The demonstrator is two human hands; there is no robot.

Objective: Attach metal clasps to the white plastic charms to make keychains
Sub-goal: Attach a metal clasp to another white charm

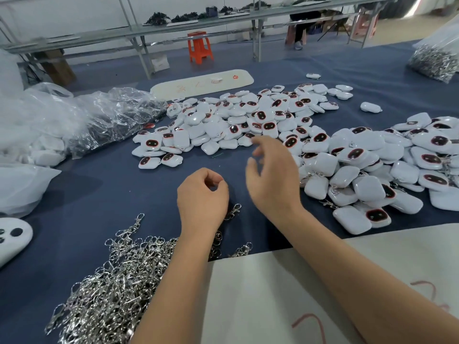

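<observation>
Two grips hold nothing: left grip [202,192] curled beside clasps [111,281], right grip [272,175] loose near charms [236,120].

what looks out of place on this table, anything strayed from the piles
A few strays. One white charm lies alone on the blue cloth, apart from the big charm pile; another sits farther back. A single clasp lies by the left hand, away from the clasp heap. Nothing looks damaged.
</observation>
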